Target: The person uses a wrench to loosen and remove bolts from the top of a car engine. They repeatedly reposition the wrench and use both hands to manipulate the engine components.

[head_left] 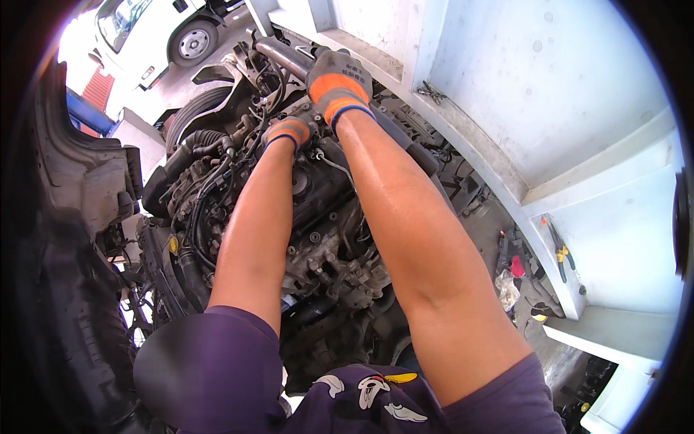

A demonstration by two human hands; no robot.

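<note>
An exposed, grimy engine (311, 195) fills the middle of the view, with hoses and cables along its left side. My right hand (338, 78), in a grey and orange work glove, is at the far side of the engine. Its fingers are closed round a thick dark metal tube (283, 56) that runs off to the far left. My left hand (288, 132), gloved the same way, reaches in among the engine parts, lower and nearer. Its fingers are hidden, so what it touches cannot be made out. A thin pale cable (334, 163) lies just right of it.
White metal panels (499, 79) with a ledge bound the right side. Pliers (560, 253) with yellow and green handles hang or lean there. Below are a pink item (516, 266) and clear plastic (507, 291). Dark bodywork (65, 217) stands left; a white truck (155, 40) is parked beyond.
</note>
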